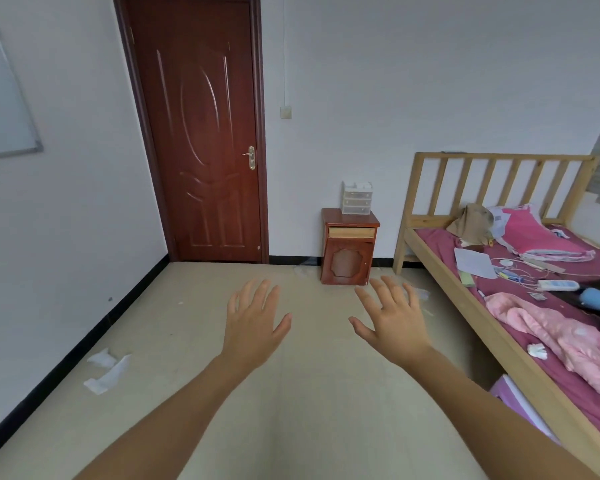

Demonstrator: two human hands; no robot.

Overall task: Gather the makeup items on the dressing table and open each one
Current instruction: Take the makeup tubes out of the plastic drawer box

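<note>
Organizer (pixel 356 198) on nightstand (pixel 349 246), btwn door (pixel 201 133) & bed (pixel 492 271).

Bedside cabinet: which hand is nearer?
Right. The right hand hovers just below the bedside cabinet; the left hand is off to its lower left.

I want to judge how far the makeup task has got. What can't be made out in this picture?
- Dressing table: none shows in the head view.
- Clear drawer organiser on the nightstand: contents too small to tell.
- Small items on the bed: too small to identify.
- Left hand and right hand: open, empty.
</note>
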